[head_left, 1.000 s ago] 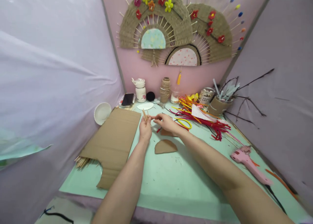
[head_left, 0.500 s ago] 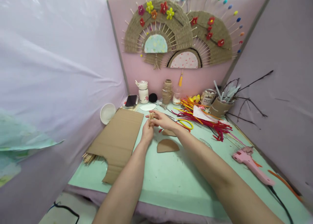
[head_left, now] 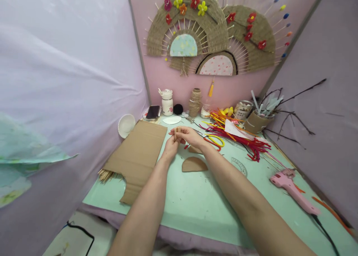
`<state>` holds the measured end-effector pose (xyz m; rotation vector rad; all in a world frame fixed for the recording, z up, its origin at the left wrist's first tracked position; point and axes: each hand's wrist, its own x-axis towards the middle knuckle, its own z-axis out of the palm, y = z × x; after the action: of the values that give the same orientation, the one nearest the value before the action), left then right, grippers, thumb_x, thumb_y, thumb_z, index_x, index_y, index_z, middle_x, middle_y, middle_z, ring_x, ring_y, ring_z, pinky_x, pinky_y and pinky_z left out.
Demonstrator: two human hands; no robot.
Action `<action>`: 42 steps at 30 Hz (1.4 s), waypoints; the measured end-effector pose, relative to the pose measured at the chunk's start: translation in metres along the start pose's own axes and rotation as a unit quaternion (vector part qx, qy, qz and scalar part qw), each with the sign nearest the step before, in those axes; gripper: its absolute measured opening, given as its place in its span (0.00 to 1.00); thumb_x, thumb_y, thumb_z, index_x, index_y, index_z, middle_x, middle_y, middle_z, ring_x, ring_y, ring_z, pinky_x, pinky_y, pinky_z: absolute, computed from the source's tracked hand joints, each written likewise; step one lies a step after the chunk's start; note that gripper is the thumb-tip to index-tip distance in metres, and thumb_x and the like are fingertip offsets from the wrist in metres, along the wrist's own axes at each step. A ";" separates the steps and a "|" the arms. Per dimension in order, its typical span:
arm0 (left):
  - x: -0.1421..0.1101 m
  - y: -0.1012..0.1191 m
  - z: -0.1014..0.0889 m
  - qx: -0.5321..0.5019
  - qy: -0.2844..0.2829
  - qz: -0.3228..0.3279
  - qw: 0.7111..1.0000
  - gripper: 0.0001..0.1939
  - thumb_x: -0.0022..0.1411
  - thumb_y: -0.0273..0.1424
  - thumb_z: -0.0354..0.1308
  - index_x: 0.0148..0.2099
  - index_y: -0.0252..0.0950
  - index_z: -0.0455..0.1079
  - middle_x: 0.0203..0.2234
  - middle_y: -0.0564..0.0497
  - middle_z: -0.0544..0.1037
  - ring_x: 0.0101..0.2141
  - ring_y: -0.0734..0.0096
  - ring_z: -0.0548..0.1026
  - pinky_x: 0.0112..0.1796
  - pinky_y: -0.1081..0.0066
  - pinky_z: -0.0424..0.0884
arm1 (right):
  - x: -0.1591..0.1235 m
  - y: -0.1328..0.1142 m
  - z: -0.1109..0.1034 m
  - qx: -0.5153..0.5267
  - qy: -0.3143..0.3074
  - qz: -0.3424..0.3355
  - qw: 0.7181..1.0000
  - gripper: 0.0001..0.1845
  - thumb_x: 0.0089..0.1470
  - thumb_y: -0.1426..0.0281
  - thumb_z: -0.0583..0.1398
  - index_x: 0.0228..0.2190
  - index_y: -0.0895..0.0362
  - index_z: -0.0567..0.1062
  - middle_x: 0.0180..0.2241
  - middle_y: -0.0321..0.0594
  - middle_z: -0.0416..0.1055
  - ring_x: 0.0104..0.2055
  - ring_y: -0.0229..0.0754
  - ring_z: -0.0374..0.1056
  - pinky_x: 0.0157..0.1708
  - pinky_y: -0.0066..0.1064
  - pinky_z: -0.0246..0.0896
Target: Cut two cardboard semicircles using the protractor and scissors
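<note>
Over the middle of the table, both hands meet around a small bundle of thin wooden sticks [head_left: 177, 130]. My left hand [head_left: 171, 147] is closed around the bundle from below. The fingers of my right hand [head_left: 188, 135] close on it from the right and partly cover it. Just below my right wrist lies a brown cardboard half-circle [head_left: 194, 165]; a second cardboard piece [head_left: 195, 150] is mostly hidden behind that wrist. Scissors with yellow and red handles [head_left: 215, 140] rest right beside the right hand.
A large cardboard sheet [head_left: 140, 144] lies left, with more sticks [head_left: 106, 175] poking out beneath. On the right are a pink glue gun [head_left: 293, 189], a clear protractor [head_left: 239, 167] and red and orange pipe cleaners [head_left: 251, 146]. Twine [head_left: 195, 103] and a white bottle [head_left: 167, 102] stand behind.
The view has shifted slightly, so the scene sits a little further right. Both hands stay together at the sticks, with the right fingers shifted slightly around the bundle.
</note>
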<state>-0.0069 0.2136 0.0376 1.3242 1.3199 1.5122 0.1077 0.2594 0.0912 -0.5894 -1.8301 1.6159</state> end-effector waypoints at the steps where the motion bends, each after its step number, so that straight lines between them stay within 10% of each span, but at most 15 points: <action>1: 0.000 -0.001 0.000 0.005 -0.004 -0.001 1.000 0.21 0.57 0.47 0.58 0.34 0.32 0.73 0.27 0.48 0.77 0.32 0.64 0.74 0.36 0.67 0.69 | 0.000 0.001 0.000 0.002 0.001 -0.001 1.000 0.15 0.50 0.62 0.61 0.38 0.57 0.76 0.41 0.42 0.78 0.22 0.32 0.62 0.19 0.23 0.53; 8: 0.002 -0.007 -0.008 0.053 -0.007 -0.021 0.998 0.14 0.63 0.39 0.58 0.39 0.32 0.72 0.35 0.50 0.76 0.37 0.67 0.75 0.40 0.62 0.72 | -0.003 0.005 0.000 0.010 -0.001 -0.014 1.000 0.13 0.48 0.65 0.62 0.36 0.57 0.78 0.40 0.42 0.79 0.36 0.40 0.71 0.33 0.28 0.64; 18: -0.003 0.003 -0.005 -0.034 -0.030 -0.041 0.998 0.16 0.58 0.42 0.61 0.32 0.31 0.71 0.26 0.49 0.77 0.30 0.66 0.75 0.35 0.67 0.71 | -0.007 -0.003 0.001 -0.015 0.023 -0.017 0.999 0.15 0.47 0.64 0.62 0.37 0.56 0.76 0.31 0.37 0.76 0.20 0.32 0.60 0.19 0.24 0.55; 25: -0.008 0.020 -0.004 -0.155 -0.070 -0.079 0.982 0.24 0.48 0.46 0.67 0.38 0.31 0.70 0.23 0.49 0.76 0.23 0.70 0.74 0.31 0.68 0.70 | -0.008 -0.019 -0.009 -0.058 0.134 -0.044 0.988 0.09 0.45 0.64 0.62 0.24 0.57 0.72 0.22 0.32 0.67 0.25 0.35 0.61 0.26 0.27 0.57; 42: -0.013 0.023 0.003 -0.260 -0.101 -0.092 0.956 0.15 0.57 0.40 0.64 0.36 0.35 0.65 0.18 0.60 0.62 0.17 0.84 0.52 0.19 0.78 0.46 | -0.007 -0.012 -0.002 -0.030 0.166 -0.036 0.985 0.13 0.43 0.59 0.63 0.27 0.56 0.71 0.23 0.33 0.69 0.25 0.37 0.65 0.28 0.30 0.63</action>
<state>0.0011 0.1973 0.0569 0.9549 0.8123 1.4213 0.1149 0.2549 0.1019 -0.7601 -1.6349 1.3281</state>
